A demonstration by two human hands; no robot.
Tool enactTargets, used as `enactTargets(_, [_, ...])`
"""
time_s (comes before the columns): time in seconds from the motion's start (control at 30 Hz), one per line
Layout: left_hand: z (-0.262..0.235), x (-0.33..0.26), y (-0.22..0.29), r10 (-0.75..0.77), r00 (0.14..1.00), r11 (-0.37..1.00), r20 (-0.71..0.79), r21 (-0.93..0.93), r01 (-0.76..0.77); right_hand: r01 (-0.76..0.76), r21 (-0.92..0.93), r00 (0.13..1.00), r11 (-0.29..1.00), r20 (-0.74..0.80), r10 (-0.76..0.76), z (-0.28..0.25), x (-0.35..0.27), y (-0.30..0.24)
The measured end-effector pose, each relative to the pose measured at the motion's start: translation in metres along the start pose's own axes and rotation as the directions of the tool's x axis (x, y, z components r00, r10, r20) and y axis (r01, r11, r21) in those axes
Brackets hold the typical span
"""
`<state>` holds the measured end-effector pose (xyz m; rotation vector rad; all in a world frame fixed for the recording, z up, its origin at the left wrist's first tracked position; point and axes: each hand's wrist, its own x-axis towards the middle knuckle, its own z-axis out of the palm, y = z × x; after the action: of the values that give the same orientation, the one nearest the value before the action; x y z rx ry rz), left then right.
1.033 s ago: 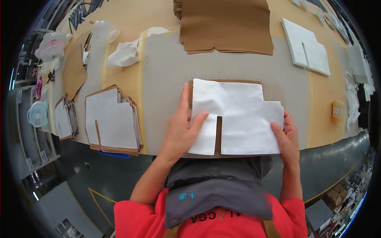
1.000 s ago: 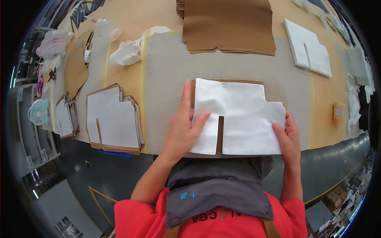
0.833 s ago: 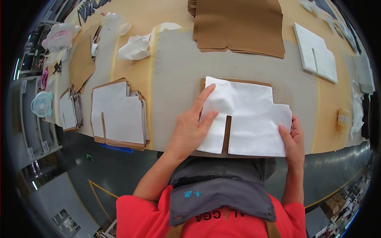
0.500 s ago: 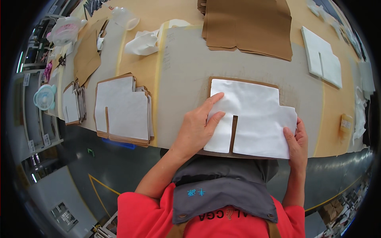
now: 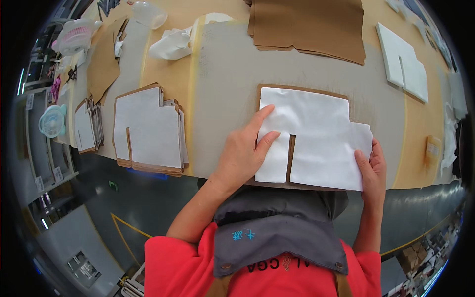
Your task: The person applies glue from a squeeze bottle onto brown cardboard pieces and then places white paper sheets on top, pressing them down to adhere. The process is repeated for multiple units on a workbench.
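Over at the table (image 5: 222, 109), the white sheet (image 5: 321, 143) lies atop a brown piece (image 5: 291, 158), under the left hand's (image 5: 241, 153) spread thumb and forefinger; the right hand (image 5: 374, 172) grips its right edge.

The white sheet (image 5: 321, 143) looks smooth, faintly glossy; the brown sheets (image 5: 307, 24), matt.

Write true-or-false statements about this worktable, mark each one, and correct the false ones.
1. The left hand touches the white slotted sheet. True.
2. The right hand grips scissors. False: the right hand is at that sheet's right edge.
3. A brown layer shows beneath the sheet. True.
4. The pale blue fan is at the far right. False: the pale blue fan is at the left.
5. The large brown stack lies beyond the sheet. True.
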<state>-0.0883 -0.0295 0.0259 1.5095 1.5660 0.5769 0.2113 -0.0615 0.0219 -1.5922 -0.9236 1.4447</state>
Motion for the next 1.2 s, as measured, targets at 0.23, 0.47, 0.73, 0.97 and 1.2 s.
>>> enactTargets(0.23, [-0.002,-0.005,-0.001,-0.046,0.999,0.999,0.002,-0.011,0.046,0.004,-0.004,1.0,1.0,0.01,-0.004,0.001,0.0,0.0])
enactTargets(0.47, [-0.009,-0.009,-0.001,-0.067,0.998,0.998,0.023,0.02,0.066,0.007,-0.031,1.0,0.999,0.018,-0.007,0.0,0.001,0.002])
enactTargets(0.73, [-0.011,-0.014,0.0,-0.068,0.997,0.997,0.041,0.037,0.067,0.052,-0.073,0.999,0.996,-0.01,-0.053,0.003,0.0,0.003])
enactTargets(0.97, [-0.008,-0.014,-0.002,-0.028,1.0,0.993,0.014,0.117,0.026,0.075,-0.111,0.997,0.991,-0.02,-0.078,0.003,-0.001,0.005])
enactTargets(1.2, [-0.008,-0.013,-0.001,0.004,1.0,0.986,0.014,0.164,-0.006,0.082,-0.116,0.996,0.99,-0.012,-0.084,0.003,0.0,0.005])
